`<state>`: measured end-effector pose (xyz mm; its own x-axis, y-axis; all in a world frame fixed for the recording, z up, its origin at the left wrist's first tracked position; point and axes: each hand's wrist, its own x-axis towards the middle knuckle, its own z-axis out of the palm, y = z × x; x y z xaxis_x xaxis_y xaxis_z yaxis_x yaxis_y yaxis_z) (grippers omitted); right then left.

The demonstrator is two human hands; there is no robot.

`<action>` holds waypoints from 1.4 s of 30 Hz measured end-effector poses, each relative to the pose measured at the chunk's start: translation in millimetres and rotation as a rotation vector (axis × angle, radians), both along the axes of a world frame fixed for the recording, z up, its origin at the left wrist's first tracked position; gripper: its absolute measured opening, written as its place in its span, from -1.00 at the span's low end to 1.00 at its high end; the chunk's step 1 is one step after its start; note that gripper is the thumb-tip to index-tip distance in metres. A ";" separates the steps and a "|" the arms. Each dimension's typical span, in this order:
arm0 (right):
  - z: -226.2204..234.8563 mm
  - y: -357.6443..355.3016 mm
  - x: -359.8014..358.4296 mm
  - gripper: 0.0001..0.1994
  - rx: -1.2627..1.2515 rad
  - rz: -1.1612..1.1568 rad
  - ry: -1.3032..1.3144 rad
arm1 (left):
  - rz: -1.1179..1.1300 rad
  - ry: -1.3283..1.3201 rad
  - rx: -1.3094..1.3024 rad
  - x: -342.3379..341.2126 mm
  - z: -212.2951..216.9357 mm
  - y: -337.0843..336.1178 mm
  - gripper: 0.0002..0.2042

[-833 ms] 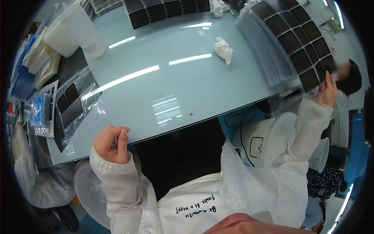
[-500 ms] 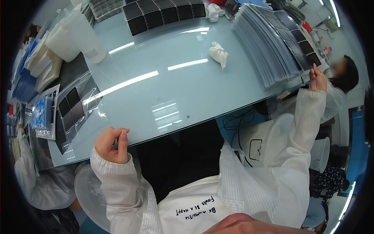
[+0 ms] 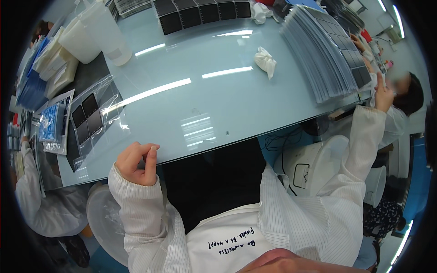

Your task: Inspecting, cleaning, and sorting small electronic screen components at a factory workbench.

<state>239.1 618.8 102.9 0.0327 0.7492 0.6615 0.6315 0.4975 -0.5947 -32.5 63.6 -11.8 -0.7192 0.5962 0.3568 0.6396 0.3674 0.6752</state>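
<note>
My left hand (image 3: 138, 164) is at the near table edge, thumb and index tip brought together and the other fingers curled, with nothing visible in it. My right hand (image 3: 383, 96) is just off the near right corner of a tall stack of clear plastic sheets (image 3: 318, 59), index finger stretched out. It holds nothing that I can see. Dark square pieces (image 3: 353, 57) lie in rows on top of the stack. A clear sheet with a few dark squares (image 3: 88, 119) lies on the left of the table, beyond my left hand.
A small white twisted bundle (image 3: 265, 63) lies on the glass-topped table (image 3: 173, 104). More dark squares (image 3: 209, 16) lie at the back. White plastic jugs (image 3: 107, 38) and blue packs (image 3: 51, 123) stand left. Another person's hand (image 3: 357, 43) reaches by the stack's far side. A white bin (image 3: 309, 159) stands below.
My right hand has drawn off the stack's corner, and its index finger has straightened. Another person's hand has come into sight behind the stack. My left hand keeps its curled pose.
</note>
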 end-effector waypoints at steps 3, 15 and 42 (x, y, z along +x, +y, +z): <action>17.1 -59.4 -22.8 -0.56 -0.097 0.284 0.140 | 0.006 0.019 0.012 0.2 2.6 3.8 -0.90; -68.3 -242.1 -277.5 -0.34 -1.514 1.361 0.585 | 0.072 -0.053 0.089 -4.1 -2.0 12.2 -0.95; -58.5 -282.1 -140.6 -0.20 -1.635 1.542 -0.108 | 0.190 -0.430 0.286 -16.0 -8.0 7.9 -0.78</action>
<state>98.6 336.7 44.3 -0.9103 -0.1102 -0.3990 0.4140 -0.2426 -0.8774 -48.5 71.5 -19.8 -0.9213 0.3643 0.1362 0.2249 0.2131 0.9508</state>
